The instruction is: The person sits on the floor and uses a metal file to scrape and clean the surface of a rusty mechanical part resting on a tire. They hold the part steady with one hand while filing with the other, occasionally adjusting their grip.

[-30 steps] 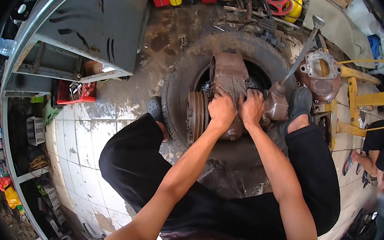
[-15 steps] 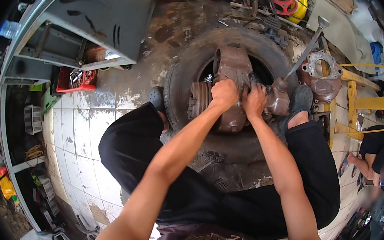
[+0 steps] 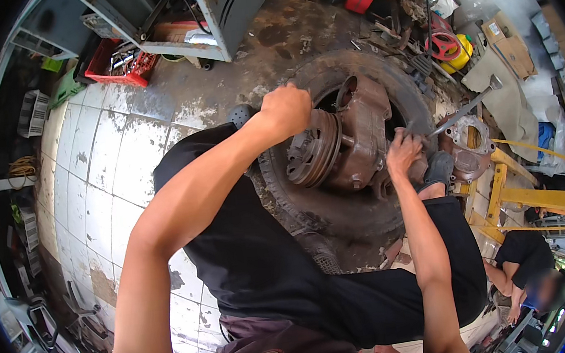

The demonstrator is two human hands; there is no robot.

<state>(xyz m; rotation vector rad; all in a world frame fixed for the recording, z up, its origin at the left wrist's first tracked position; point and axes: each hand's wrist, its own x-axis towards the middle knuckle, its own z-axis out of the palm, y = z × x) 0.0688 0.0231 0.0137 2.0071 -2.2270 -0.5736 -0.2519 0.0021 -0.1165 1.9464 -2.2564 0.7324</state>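
Note:
A brown, greasy cast-metal housing (image 3: 363,121) with a grooved round pulley (image 3: 324,146) on its left side sits in the opening of a large tire (image 3: 327,70) lying on the floor. My left hand (image 3: 288,111) is closed in a fist just above the pulley's upper left edge; whatever it may hold is hidden. At the housing's right end, my right hand (image 3: 404,151) has its fingers curled over the metal. Close beyond that hand, a long grey metal bar (image 3: 470,108) slants toward the upper right.
A flanged brown casting (image 3: 467,141) lies right of the tire beside a yellow frame (image 3: 529,197). At the upper left, a red crate (image 3: 123,64) of tools stands near a grey metal cabinet (image 3: 240,17). Another person (image 3: 522,262) crouches at the lower right.
My left hand has moved left and up, off the housing to above the pulley. My right hand has shifted right along the housing. The housing and pulley appear turned, and the view has swung.

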